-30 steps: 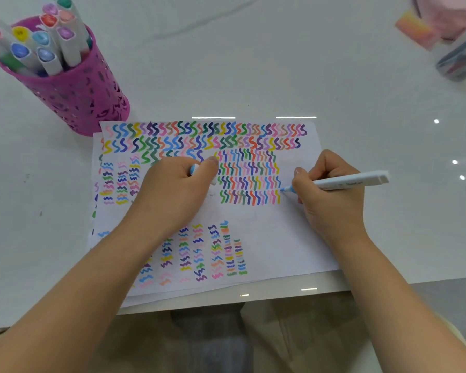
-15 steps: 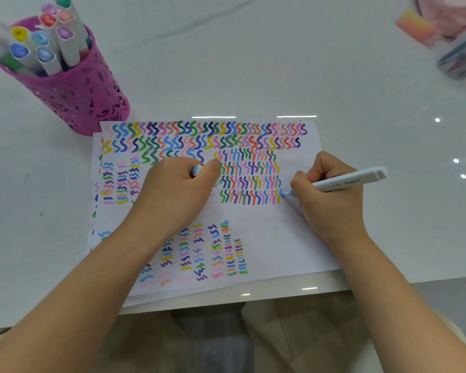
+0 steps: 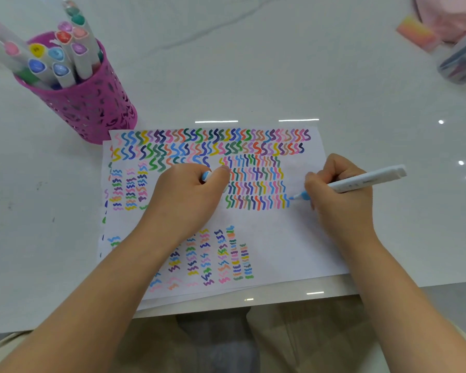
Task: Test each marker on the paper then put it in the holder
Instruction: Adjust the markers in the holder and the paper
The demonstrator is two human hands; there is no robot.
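A white paper full of coloured squiggles lies at the table's front edge. My right hand grips a white marker with a light-blue tip; the tip touches the paper at the right end of the lowest squiggle row. My left hand rests on the paper, curled around the marker's light-blue cap. The pink perforated holder stands at the back left, beyond the paper's corner, holding several capped markers.
At the far right edge lie a clear case of pens, a pink-orange eraser-like block and a pink object. The white table ends just below the paper; my lap shows beneath.
The marker tip has moved slightly down at the row's right end, leaving a new light-blue squiggle. My left hand stays put on the paper.
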